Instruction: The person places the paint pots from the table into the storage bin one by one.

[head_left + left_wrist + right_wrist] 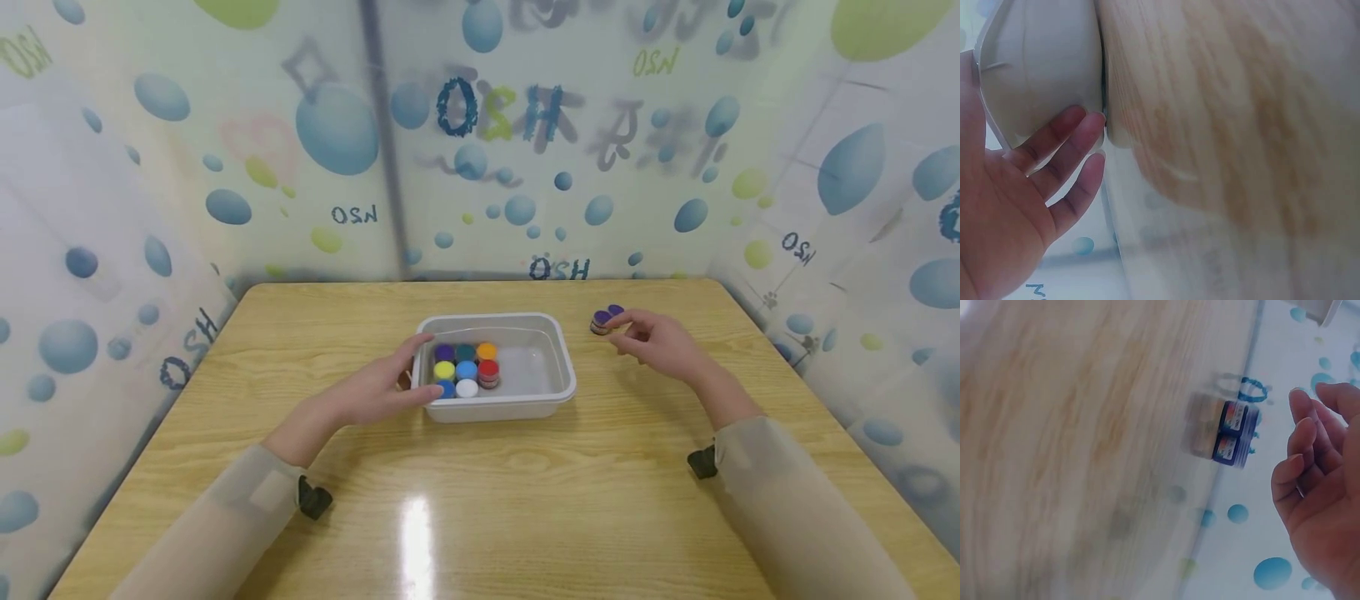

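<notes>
A white plastic bin (517, 409) stands on the table, with several small paint jars in its left part. Their lids include yellow, light blue, white, orange and a red one (488, 368). My left hand (375, 390) holds the bin's left end, thumb over the near rim; in the left wrist view its fingers (1063, 134) touch the outer wall. Two purple paint jars (601, 323) stand on the table right of the bin. Beside them is my right hand (663, 343), fingers loosely bent and holding nothing; the right wrist view shows it apart from the labelled jars (1233, 433).
The wooden table (525, 508) reaches back to a patterned curtain (465, 233) with blue and green drops. Similar curtains (840, 275) flank both sides. Dark straps (313, 498) are at both wrists.
</notes>
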A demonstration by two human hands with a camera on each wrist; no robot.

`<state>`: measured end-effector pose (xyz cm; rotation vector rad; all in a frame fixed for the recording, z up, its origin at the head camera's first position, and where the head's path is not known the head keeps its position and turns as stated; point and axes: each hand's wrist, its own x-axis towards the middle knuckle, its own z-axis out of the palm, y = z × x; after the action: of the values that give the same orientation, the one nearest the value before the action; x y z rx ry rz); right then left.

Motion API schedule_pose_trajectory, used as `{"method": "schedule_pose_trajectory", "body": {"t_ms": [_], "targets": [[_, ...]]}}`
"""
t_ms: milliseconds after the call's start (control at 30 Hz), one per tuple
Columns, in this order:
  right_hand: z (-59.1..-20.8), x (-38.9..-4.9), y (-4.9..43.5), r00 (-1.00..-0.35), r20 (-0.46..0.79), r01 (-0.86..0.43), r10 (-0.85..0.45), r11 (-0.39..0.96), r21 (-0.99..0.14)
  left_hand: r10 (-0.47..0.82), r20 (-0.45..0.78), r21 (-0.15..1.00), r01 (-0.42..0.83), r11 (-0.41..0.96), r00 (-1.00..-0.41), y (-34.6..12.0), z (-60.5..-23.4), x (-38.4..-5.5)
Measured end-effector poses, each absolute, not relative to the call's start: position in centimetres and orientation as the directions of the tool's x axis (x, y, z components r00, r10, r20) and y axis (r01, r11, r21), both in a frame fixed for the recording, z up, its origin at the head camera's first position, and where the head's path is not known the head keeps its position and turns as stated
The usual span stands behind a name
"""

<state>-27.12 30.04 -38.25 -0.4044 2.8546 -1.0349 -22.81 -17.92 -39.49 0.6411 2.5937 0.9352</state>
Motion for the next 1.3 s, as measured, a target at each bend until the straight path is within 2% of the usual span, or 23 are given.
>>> {"method": "schedule_pose_trajectory", "body": {"t_ms": [667, 867, 1300], "targets": [[-39.7, -31.7, 30.0, -0.959, -0.087, -0.179, -0.269, 0.817, -0.548, 0.513, -0.132, 0.658, 0.312, 0.686, -0.848, -18.1, -39.7, -23.0], [-40.1, -32.3, 29.5, -0.963, -0.141, -0.119, -0.231, 0.829, -0.546, 0.508, -0.127, 0.656, 0.312, 0.687, -0.852, -18.0, -39.7, -22.9], [-40.4, -32.4, 29.3, -0.963, -0.138, -0.105, -0.233, 0.791, -0.603, 0.511, -0.129, 0.658, 0.312, 0.685, -0.85, -18.1, -39.7, -22.9]]}}
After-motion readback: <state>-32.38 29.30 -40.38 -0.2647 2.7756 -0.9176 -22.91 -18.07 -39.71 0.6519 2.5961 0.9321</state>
